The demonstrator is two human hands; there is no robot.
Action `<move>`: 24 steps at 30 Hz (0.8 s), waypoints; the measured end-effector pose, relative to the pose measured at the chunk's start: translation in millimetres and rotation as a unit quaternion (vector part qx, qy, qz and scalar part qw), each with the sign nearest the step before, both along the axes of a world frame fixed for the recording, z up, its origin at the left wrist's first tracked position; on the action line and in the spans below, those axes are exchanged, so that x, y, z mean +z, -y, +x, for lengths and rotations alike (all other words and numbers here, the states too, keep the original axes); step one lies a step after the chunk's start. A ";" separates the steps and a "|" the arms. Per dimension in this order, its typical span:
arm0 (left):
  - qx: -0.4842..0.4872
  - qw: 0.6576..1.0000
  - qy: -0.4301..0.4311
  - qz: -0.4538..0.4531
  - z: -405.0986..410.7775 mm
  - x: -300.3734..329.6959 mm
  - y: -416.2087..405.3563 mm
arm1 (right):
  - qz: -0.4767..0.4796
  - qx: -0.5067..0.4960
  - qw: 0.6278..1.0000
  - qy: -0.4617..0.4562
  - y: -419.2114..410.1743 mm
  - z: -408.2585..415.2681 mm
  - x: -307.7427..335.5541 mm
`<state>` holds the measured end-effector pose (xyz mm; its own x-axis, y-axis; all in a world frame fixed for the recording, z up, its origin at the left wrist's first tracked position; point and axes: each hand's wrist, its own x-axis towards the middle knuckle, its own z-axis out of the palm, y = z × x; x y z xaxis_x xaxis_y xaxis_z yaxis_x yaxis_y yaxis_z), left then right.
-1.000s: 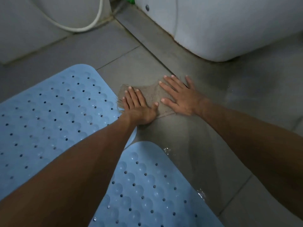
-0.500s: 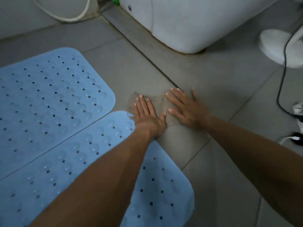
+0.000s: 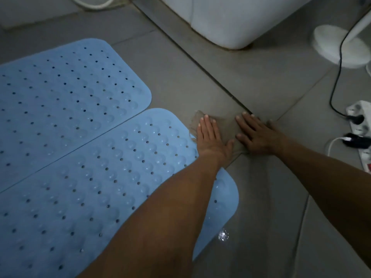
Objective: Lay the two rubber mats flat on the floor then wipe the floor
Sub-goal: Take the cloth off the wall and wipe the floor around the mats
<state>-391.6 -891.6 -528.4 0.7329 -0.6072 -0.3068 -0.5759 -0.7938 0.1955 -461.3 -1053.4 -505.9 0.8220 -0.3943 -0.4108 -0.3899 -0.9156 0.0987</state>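
Two light blue rubber mats with holes and bumps lie flat side by side on the grey tiled floor (image 3: pixel 261 81): the far mat (image 3: pixel 66 101) at the left, the near mat (image 3: pixel 104 181) in front of it. Just right of the near mat's edge lies a brownish-grey cloth (image 3: pixel 224 125). My left hand (image 3: pixel 210 137) and my right hand (image 3: pixel 259 135) both press flat on the cloth, fingers extended. My left forearm crosses over the near mat.
A white appliance (image 3: pixel 236 19) stands at the back. A white fan base (image 3: pixel 339 45) with a black cord (image 3: pixel 337 77) is at the right, above a power strip (image 3: pixel 361 125) with plugs. Water glistens on the tile (image 3: pixel 222 235) near the mat's corner. A white hose (image 3: pixel 92 5) curves at the top left.
Both hands have slid the cloth along the floor, from beside the far mat's corner toward the near mat's edge. The view has shifted, bringing the fan base and power strip into sight.
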 end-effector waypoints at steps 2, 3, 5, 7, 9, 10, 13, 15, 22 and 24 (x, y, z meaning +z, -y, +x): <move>-0.008 1.000 -0.005 0.012 0.4 3.2 0.0 | -0.013 -0.019 0.997 -0.070 -6.4 12.0 9.5; -0.010 1.000 -0.006 0.017 0.7 3.4 0.0 | -0.022 -0.022 0.994 -0.103 -8.8 18.8 13.9; -0.016 1.000 0.000 0.013 2.5 0.9 2.1 | -0.043 -0.026 0.987 -0.151 -9.6 28.4 18.8; -0.018 1.000 0.003 0.000 3.2 -2.3 2.2 | -0.045 -0.032 0.984 -0.171 -9.5 30.0 21.3; -0.022 1.000 0.013 -0.009 3.0 -5.1 1.5 | -0.043 -0.026 0.984 -0.174 -10.1 26.2 22.2; -0.023 1.000 0.014 -0.012 3.0 -6.2 1.4 | -0.039 -0.022 0.984 -0.171 -9.9 24.3 23.2; -0.025 0.999 0.014 -0.014 2.5 -7.1 1.8 | -0.019 -0.023 0.987 -0.158 -8.5 21.9 25.2; -0.026 0.999 0.013 -0.018 2.3 -9.0 2.5 | -0.021 -0.022 0.987 -0.155 -7.5 20.2 23.1; -0.038 0.999 0.012 -0.003 1.9 -8.1 4.3 | 0.004 -0.029 0.993 -0.117 -2.0 11.5 14.1; -0.034 0.999 0.008 -0.001 3.4 -8.2 5.9 | 0.015 -0.025 0.996 -0.089 -1.4 6.3 8.1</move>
<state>-388.3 -897.5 -536.6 0.6956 -0.6558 -0.2934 -0.6310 -0.7529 0.1870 -455.0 -1052.0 -497.8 0.7142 -0.4184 -0.5612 -0.4140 -0.8989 0.1433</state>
